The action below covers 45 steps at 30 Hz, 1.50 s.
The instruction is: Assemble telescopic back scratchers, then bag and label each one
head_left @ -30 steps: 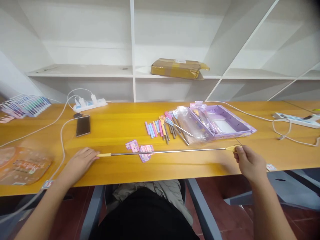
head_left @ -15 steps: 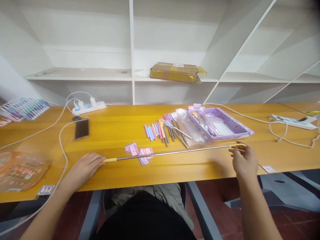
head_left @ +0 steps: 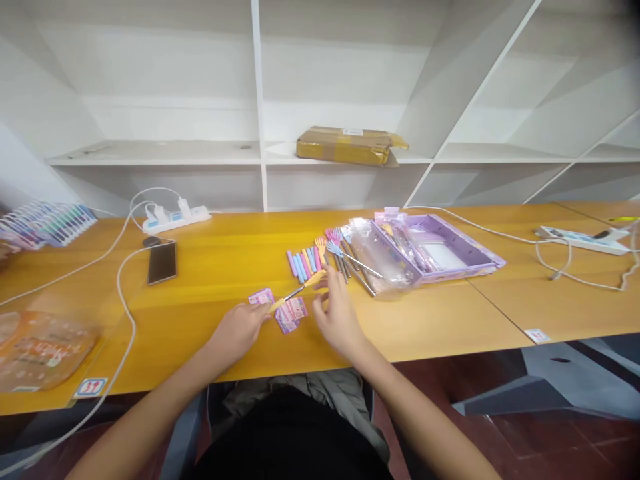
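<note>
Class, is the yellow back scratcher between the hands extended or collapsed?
Collapsed or nearly so, I cannot tell which: the back scratcher shows only a short metal rod between its yellow grip and yellow head.

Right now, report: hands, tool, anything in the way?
Left hand grips handle; right hand at claw end. Yellow back scratcher, shaft short. Printed cards partly behind.

Smeared at the center, cropped at both sides.
Mid-frame, the left hand [head_left: 240, 328] hides one end of the yellow-ended rod [head_left: 295, 291]; the right hand [head_left: 339, 313] blurs at its fingertips, so their hold on the other end cannot be told. Lettering on the printed cards [head_left: 291, 310] is too small to read. The frame's left edge cuts off the orange bag [head_left: 45, 347]; the right edge crops a yellow item [head_left: 625, 219].
</note>
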Each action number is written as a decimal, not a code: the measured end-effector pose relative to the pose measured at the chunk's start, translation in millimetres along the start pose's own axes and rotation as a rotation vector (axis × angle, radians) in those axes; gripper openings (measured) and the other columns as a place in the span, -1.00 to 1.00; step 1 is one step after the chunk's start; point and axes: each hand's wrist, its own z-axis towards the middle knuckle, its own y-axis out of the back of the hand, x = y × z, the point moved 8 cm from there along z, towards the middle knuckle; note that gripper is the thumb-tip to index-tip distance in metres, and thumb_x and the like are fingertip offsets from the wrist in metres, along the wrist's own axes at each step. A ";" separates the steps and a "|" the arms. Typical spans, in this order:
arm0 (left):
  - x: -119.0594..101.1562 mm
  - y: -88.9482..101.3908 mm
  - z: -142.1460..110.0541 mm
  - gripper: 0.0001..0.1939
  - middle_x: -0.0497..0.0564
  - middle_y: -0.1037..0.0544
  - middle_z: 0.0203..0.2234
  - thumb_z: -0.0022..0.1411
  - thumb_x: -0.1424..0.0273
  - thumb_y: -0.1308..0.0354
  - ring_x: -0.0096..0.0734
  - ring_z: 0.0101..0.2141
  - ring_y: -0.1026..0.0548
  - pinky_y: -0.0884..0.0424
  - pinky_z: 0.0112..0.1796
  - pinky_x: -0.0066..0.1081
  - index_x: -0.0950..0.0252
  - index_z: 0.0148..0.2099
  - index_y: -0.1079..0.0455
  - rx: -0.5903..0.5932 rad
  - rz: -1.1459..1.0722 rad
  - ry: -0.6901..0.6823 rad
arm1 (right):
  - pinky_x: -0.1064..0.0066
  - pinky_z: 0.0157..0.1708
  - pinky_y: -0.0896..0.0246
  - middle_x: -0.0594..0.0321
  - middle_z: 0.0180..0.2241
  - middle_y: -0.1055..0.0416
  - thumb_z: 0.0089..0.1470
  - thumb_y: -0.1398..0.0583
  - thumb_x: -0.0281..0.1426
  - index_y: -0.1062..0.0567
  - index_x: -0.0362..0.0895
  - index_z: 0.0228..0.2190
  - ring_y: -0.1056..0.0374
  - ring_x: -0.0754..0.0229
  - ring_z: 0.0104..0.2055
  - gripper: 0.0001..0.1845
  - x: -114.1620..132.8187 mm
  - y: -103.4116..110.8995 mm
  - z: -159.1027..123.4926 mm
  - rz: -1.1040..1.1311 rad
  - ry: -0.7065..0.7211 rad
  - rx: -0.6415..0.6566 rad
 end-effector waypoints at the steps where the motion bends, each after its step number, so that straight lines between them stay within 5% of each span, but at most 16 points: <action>1: 0.0 1.0 5.8 -0.63 0.15 -0.71 -0.13 0.55 0.34 0.04 -0.11 -0.21 -0.67 -0.49 -0.19 -0.27 0.17 0.24 -0.49 0.020 -0.031 0.017 | 0.07 0.01 -0.42 -0.07 0.02 -0.42 0.22 -0.10 -0.47 -0.23 -0.10 0.36 -0.44 -0.06 -0.01 -0.31 4.1 0.2 8.8 -0.053 0.040 0.032; 6: 11.7 22.4 34.9 -0.76 0.04 -0.67 -0.30 0.50 0.26 -0.05 -0.23 -0.35 -0.59 -0.33 -0.33 -0.35 0.19 -0.09 -0.52 0.077 -0.168 0.118 | 0.13 -0.01 -0.39 0.00 -0.06 -0.53 0.32 -0.08 -0.40 -0.39 -0.13 0.26 -0.47 -0.01 -0.13 -0.49 -10.3 27.6 72.9 -0.134 0.131 0.146; 11: 17.6 22.0 72.4 -0.80 -0.03 -0.58 -0.40 0.48 0.30 -0.06 -0.29 -0.38 -0.52 -0.22 -0.36 -0.38 0.20 -0.22 -0.42 0.025 -0.220 0.165 | 0.21 -0.01 -0.31 0.05 -0.14 -0.57 0.35 -0.03 -0.39 -0.50 -0.13 0.11 -0.46 0.00 -0.11 -0.59 -37.2 23.9 115.8 -0.181 0.178 0.169; 17: 24.2 -12.2 73.3 -0.81 0.01 -0.58 -0.37 0.52 0.30 -0.01 -0.28 -0.39 -0.52 -0.23 -0.36 -0.37 0.21 -0.18 -0.37 0.072 -0.199 0.201 | 0.33 -0.09 -0.28 0.13 -0.23 -0.60 0.42 0.00 -0.31 -0.57 -0.12 -0.07 -0.45 0.08 -0.20 -0.64 -72.5 11.7 105.2 -0.136 0.166 0.286; 20: 21.2 -20.6 67.2 -0.77 0.01 -0.57 -0.38 0.56 0.29 0.08 -0.29 -0.43 -0.50 -0.23 -0.38 -0.36 0.21 -0.14 -0.35 0.097 -0.206 0.206 | 0.31 -0.04 -0.29 0.13 -0.17 -0.62 0.46 0.02 -0.17 -0.60 -0.08 -0.08 -0.48 0.04 -0.13 -0.56 -84.9 32.0 106.1 -0.197 0.154 0.256; 25: 18.6 -16.4 65.4 -0.72 0.07 -0.58 -0.35 0.59 0.28 0.18 -0.23 -0.42 -0.49 -0.24 -0.38 -0.31 0.23 -0.03 -0.33 0.060 -0.162 0.209 | 0.18 -0.03 -0.30 -0.13 -0.06 -0.57 0.40 -0.06 -0.18 -0.60 -0.20 -0.04 -0.50 -0.09 -0.06 -0.57 -152.9 106.6 115.6 -0.669 -0.322 -0.071; 30: 16.7 -11.9 63.2 -0.66 0.02 -0.54 -0.37 0.60 0.22 0.22 -0.24 -0.41 -0.47 -0.25 -0.37 -0.31 0.22 0.00 -0.33 0.005 -0.269 0.164 | 0.08 -0.01 -0.35 -0.35 0.03 -0.49 0.19 -0.31 -0.07 -0.55 -0.32 0.07 -0.52 -0.23 0.03 -0.37 -208.8 126.0 100.7 -0.871 -0.599 0.073; 35: 8.4 -13.5 60.0 -0.63 -0.03 -0.50 -0.37 0.61 0.16 0.25 -0.27 -0.39 -0.46 -0.24 -0.36 -0.32 0.20 0.05 -0.32 0.003 -0.373 0.127 | 0.02 0.00 -0.37 -0.27 0.00 -0.52 0.28 -0.23 -0.18 -0.58 -0.25 0.01 -0.53 -0.22 0.01 -0.56 -212.2 134.0 101.2 -0.886 -0.571 -0.006; 40: 5.4 -13.3 58.4 -0.63 -0.02 -0.49 -0.34 0.61 0.16 0.25 -0.26 -0.36 -0.46 -0.24 -0.33 -0.30 0.20 0.05 -0.31 0.015 -0.371 0.132 | 0.00 0.01 -0.39 -0.33 0.07 -0.46 0.15 -0.37 -0.07 -0.52 -0.30 0.08 -0.52 -0.26 0.04 -0.35 -212.2 136.4 101.8 -0.904 -0.589 -0.028; 45: 5.7 -10.7 57.7 -0.67 -0.03 -0.47 -0.36 0.60 0.19 0.24 -0.27 -0.39 -0.42 -0.22 -0.34 -0.30 0.20 0.03 -0.30 0.011 -0.393 0.143 | 0.05 -0.01 -0.39 -0.26 0.03 -0.50 0.24 -0.32 -0.13 -0.58 -0.24 0.02 -0.54 -0.20 0.01 -0.51 -216.0 139.8 101.0 -0.907 -0.589 0.001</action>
